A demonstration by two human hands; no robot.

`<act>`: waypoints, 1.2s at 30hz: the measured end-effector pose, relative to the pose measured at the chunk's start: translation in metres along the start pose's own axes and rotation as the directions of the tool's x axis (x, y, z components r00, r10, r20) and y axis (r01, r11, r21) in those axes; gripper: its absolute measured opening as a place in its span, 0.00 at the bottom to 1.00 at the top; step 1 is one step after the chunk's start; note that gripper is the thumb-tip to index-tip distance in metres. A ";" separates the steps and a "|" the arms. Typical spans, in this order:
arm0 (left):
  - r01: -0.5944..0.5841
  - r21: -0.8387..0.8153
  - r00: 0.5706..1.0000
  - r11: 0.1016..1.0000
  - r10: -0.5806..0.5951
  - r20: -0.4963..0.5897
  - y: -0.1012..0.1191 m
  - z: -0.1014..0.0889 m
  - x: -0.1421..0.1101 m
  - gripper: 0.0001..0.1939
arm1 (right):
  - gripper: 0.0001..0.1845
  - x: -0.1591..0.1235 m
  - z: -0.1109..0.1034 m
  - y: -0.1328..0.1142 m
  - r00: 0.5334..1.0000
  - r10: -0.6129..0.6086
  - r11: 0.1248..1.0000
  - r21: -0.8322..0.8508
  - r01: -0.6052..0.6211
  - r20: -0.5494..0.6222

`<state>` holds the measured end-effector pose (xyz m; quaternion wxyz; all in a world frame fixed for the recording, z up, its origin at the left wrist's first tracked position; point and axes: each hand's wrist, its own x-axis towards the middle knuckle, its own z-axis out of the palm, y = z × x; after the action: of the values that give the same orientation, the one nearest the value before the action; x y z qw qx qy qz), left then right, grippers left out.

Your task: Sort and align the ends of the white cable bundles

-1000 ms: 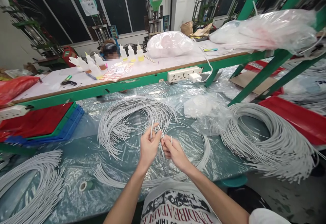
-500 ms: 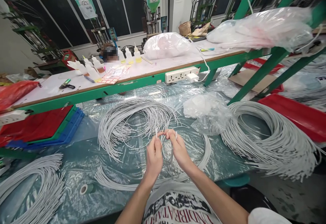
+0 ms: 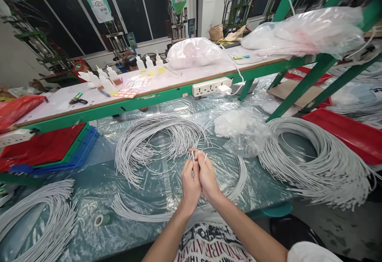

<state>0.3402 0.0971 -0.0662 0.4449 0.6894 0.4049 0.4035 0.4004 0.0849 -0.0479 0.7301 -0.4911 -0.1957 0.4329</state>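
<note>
My left hand (image 3: 190, 178) and my right hand (image 3: 208, 176) are pressed together in front of my chest, above the bench. The fingers of both are closed on thin grey cables, whose pale ends (image 3: 192, 156) stick up between the fingertips. How many cables each hand holds is hidden by the fingers. Just beyond my hands lies a loose coil of grey cables (image 3: 128, 154). Around and below them curves a smaller bundle of cables (image 3: 140, 214), partly covered by my forearms.
A large cable coil (image 3: 316, 174) lies right, another bundle (image 3: 56, 218) left, beside a tape roll (image 3: 102, 220). Crumpled clear plastic (image 3: 247, 134) is beyond my right hand. Stacked trays (image 3: 65, 150) stand left. A raised shelf (image 3: 167, 95) with a power strip (image 3: 211, 87) crosses behind.
My left hand has moved right until it meets my right hand, and the gap between them has closed. The right hand has stayed nearly in place.
</note>
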 end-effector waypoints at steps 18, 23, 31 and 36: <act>0.086 -0.005 0.996 0.996 -0.086 -0.016 -0.005 -0.014 0.016 0.21 | 0.29 0.022 -0.014 -0.014 0.944 0.158 0.985 -0.110 -0.131 0.289; 0.147 -0.146 0.986 0.978 -0.134 0.095 -0.006 -0.009 0.018 0.27 | 0.40 0.032 -0.022 -0.017 0.881 0.280 0.940 -0.295 -0.171 0.381; 0.262 -0.343 0.965 0.902 -0.247 0.087 -0.010 0.009 0.013 0.33 | 0.33 0.031 -0.015 -0.018 0.920 0.184 0.976 -0.174 -0.130 0.346; 0.176 -0.180 0.984 0.968 -0.170 0.048 -0.004 0.007 0.014 0.28 | 0.40 0.024 -0.009 -0.018 0.923 0.262 0.965 -0.057 -0.256 0.281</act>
<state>0.3506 0.1093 -0.0689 0.5467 0.6139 0.4173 0.3874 0.4277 0.0973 -0.0390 0.6257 -0.4517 -0.2368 0.5902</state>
